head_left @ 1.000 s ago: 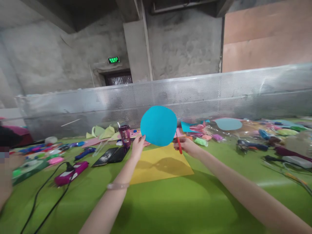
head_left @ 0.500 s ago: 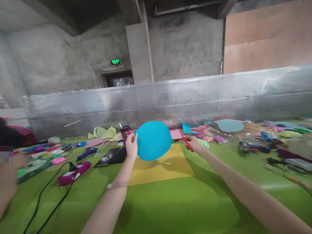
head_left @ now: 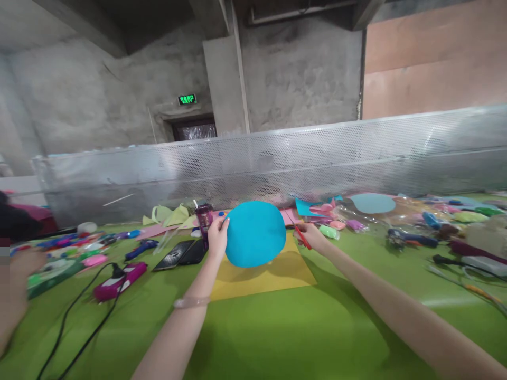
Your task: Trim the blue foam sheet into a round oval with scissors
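My left hand (head_left: 217,237) pinches the left edge of a rounded blue paper piece (head_left: 255,234), held up above a yellow sheet (head_left: 261,281) on the green table. Just right of the blue piece, my right hand (head_left: 312,236) is closed around red-handled scissors (head_left: 302,237). Their blades point up and left, close to the blue paper's right edge; I cannot tell whether they touch it. Behind the scissors lie blue paper scraps (head_left: 309,208) and pink scraps (head_left: 328,209).
Left of the yellow sheet are dark phones (head_left: 182,254), a tumbler with a straw (head_left: 204,216) and a magenta power strip (head_left: 121,281) with a black cord. Glue guns (head_left: 414,238) and clay packets (head_left: 356,225) lie at right. Another person's arm (head_left: 19,290) is at far left.
The blue paper has shifted slightly right and down, and its outline has turned a little. My left hand moved right with it; my right hand still grips the scissors.
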Action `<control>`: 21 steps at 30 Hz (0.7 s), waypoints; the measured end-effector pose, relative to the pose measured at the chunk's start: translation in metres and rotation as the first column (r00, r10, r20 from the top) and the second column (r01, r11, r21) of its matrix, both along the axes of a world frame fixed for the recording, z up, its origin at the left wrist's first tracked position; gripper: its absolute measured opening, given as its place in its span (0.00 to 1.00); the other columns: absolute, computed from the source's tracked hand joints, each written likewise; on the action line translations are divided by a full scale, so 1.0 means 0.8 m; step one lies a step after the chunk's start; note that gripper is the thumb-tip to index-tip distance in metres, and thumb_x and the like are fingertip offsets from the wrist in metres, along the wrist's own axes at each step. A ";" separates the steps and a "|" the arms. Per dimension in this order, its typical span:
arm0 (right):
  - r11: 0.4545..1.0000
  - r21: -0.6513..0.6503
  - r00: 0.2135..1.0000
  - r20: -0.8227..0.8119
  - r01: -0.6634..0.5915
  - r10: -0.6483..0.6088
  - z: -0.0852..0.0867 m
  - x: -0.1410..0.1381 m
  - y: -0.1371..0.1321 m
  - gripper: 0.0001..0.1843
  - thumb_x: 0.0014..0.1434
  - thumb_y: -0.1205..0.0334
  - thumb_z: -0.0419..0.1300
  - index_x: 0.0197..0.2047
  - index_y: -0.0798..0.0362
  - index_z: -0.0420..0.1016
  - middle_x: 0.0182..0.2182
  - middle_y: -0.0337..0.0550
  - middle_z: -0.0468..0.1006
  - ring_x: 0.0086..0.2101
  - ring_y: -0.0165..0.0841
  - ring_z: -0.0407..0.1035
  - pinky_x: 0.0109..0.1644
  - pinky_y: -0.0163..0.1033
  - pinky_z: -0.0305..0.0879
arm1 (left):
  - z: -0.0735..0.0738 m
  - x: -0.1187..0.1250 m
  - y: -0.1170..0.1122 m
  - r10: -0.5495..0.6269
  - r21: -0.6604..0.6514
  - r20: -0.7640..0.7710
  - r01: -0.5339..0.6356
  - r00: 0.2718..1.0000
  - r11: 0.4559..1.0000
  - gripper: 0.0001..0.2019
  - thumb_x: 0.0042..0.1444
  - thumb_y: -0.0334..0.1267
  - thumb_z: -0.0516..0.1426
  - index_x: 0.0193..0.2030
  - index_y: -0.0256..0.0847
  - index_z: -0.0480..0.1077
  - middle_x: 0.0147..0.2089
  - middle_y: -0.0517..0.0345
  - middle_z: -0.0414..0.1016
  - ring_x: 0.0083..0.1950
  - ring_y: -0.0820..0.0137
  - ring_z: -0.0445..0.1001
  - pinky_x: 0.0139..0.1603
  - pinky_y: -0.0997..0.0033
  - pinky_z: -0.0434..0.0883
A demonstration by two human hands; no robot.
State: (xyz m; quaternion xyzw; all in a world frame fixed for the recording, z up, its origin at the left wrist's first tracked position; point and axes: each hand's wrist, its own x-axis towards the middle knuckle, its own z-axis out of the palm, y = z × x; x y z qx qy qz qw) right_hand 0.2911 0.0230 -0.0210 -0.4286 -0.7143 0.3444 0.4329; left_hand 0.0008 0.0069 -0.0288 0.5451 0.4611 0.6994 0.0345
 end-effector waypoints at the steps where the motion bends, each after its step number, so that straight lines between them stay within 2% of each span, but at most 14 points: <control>1: 1.000 0.002 1.000 -0.001 0.006 -0.006 -0.001 0.000 0.000 0.08 0.42 0.65 0.54 0.17 0.53 0.58 0.14 0.34 0.61 0.17 0.25 0.59 0.23 0.32 0.60 | 0.000 0.001 -0.001 -0.001 0.000 -0.003 0.001 1.000 1.000 0.12 0.51 0.47 0.51 0.33 0.41 0.67 0.34 0.55 0.72 0.40 0.64 0.70 0.43 0.67 0.64; 6: 1.000 -0.028 1.000 -0.013 -0.007 0.006 -0.002 -0.002 -0.001 0.06 0.42 0.65 0.54 0.18 0.54 0.60 0.14 0.34 0.62 0.16 0.24 0.58 0.23 0.33 0.60 | 0.002 0.004 -0.001 -0.041 -0.032 0.018 0.041 0.999 0.999 0.13 0.50 0.47 0.52 0.34 0.40 0.68 0.35 0.54 0.72 0.39 0.64 0.70 0.42 0.67 0.64; 9: 0.998 -0.035 0.999 -0.004 -0.050 0.050 -0.001 -0.003 -0.002 0.05 0.43 0.65 0.54 0.19 0.54 0.61 0.14 0.33 0.61 0.16 0.24 0.58 0.22 0.32 0.59 | 0.002 0.005 0.000 -0.060 -0.043 0.024 0.061 0.998 0.997 0.12 0.51 0.46 0.52 0.33 0.40 0.68 0.34 0.54 0.72 0.38 0.65 0.70 0.42 0.66 0.64; 12: 0.998 -0.047 0.999 -0.012 -0.039 0.038 -0.003 -0.004 0.000 0.04 0.43 0.65 0.53 0.20 0.54 0.61 0.14 0.34 0.62 0.17 0.24 0.59 0.21 0.31 0.57 | 0.003 0.007 -0.002 -0.065 -0.041 0.045 0.067 0.997 0.997 0.12 0.50 0.46 0.53 0.33 0.40 0.68 0.34 0.54 0.72 0.38 0.65 0.70 0.42 0.66 0.65; 21: 0.997 -0.031 0.998 -0.011 -0.068 0.068 -0.010 -0.007 0.006 0.05 0.44 0.64 0.53 0.21 0.55 0.61 0.14 0.35 0.63 0.17 0.24 0.60 0.20 0.31 0.55 | 0.004 0.007 -0.002 -0.088 -0.046 0.069 0.091 0.994 0.995 0.11 0.49 0.45 0.54 0.33 0.39 0.68 0.36 0.53 0.73 0.40 0.64 0.71 0.44 0.65 0.65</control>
